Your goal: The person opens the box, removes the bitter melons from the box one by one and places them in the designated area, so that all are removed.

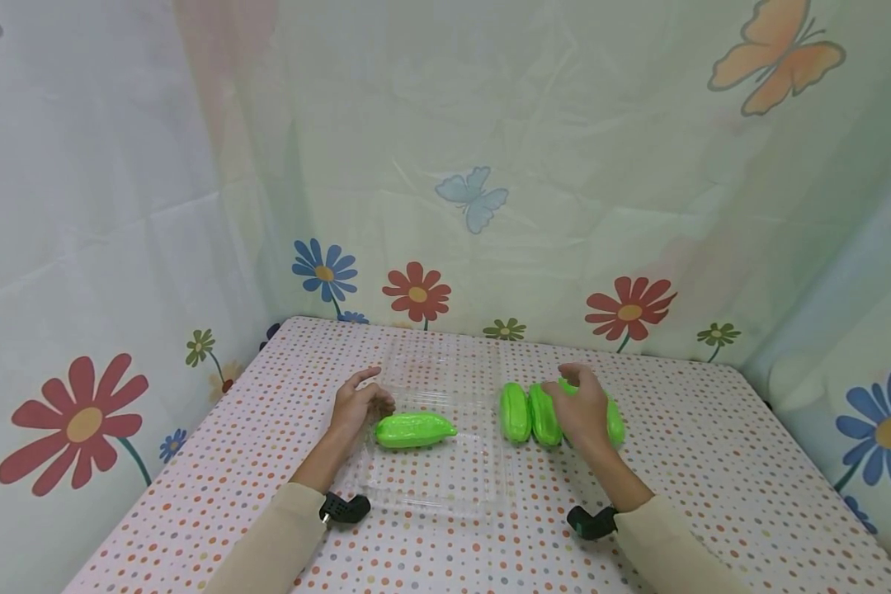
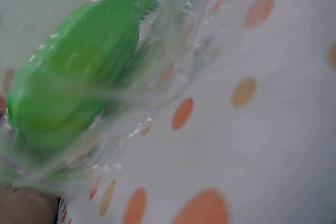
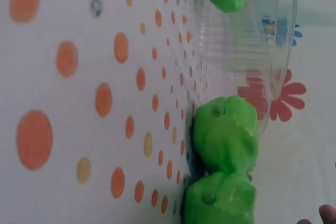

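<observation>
A bright green toy vegetable, like a bitter gourd [image 1: 414, 431], lies crosswise in a clear plastic clamshell box [image 1: 431, 497] whose lid is folded back. Beside its blunt end is my left hand [image 1: 356, 406], at the box's left side with fingers loosely bent; whether they touch the gourd cannot be seen. My right hand [image 1: 585, 412] is over the row of similar gourds to the right of the box, fingers spread and slightly bent, holding nothing visible. Two row gourds [image 1: 516, 412] show fully or nearly so; others are partly hidden by that hand. In the right wrist view, gourd ends [image 3: 228, 135] stand near the box wall.
A dotted cloth covers the table [image 1: 713, 462]. Behind it and at both sides hangs a curtain [image 1: 564, 206] printed with flowers and butterflies. Each wrist wears a black camera mount [image 1: 592, 523].
</observation>
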A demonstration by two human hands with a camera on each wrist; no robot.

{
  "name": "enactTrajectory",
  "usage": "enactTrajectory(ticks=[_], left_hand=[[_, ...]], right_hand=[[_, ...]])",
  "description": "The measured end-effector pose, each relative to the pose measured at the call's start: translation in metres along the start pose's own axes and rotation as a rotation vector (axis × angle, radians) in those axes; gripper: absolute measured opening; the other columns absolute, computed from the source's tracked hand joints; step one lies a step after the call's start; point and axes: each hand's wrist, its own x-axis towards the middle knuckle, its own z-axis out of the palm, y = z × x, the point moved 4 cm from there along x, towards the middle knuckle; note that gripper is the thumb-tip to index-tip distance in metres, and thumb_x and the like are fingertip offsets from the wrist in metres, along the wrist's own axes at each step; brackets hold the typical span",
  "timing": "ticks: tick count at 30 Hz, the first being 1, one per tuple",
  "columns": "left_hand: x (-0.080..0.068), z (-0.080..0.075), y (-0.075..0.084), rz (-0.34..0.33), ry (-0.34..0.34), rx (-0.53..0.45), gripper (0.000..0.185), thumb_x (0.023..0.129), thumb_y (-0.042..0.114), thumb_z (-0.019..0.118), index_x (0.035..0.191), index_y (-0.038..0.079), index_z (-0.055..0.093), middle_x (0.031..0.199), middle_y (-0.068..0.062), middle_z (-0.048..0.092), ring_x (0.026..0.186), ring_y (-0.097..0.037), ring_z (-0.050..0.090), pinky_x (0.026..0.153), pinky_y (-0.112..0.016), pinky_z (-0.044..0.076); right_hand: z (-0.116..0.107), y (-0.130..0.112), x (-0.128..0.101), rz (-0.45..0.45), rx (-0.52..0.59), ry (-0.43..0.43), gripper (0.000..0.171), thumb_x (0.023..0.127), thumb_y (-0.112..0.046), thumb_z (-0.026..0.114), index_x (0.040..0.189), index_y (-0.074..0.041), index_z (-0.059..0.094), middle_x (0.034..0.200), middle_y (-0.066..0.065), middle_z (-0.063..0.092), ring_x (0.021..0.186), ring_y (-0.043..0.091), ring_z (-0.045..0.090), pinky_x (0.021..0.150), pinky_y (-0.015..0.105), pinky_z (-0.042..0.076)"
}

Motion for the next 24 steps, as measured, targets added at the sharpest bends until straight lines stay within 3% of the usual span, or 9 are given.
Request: enactTrajectory(ticks=[10,24], left_hand=[[0.001,0.0,-0.001,0.0,-0.003,0.016,0.054,0.093,0.001,0.055,0.147,0.001,0.047,0.073,-0.003,0.071,0.067,-0.016,0.07,0.07,-0.029,0.06],[0.001,-0.001,-0.001,0.0,0.001,0.0,0.053,0.094,0.0,0.055,0.147,0.0,0.047,0.071,-0.003,0.07,0.066,-0.016,0.069,0.069,-0.029,0.06]], right_hand=[[0.017,-0.022,-0.01,-0.081,0.071,-0.102,0.045,0.095,-0.016,0.067,0.135,0.002,0.053,0.133,0.02,0.056,0.124,0.035,0.052,0.103,0.048,0.046],[0.039,-0.052,-0.023,-0.203,0.102,-0.244,0.038,0.094,-0.013,0.07,0.127,-0.001,0.057,0.125,0.016,0.061,0.115,0.032,0.058,0.098,0.043,0.048]])
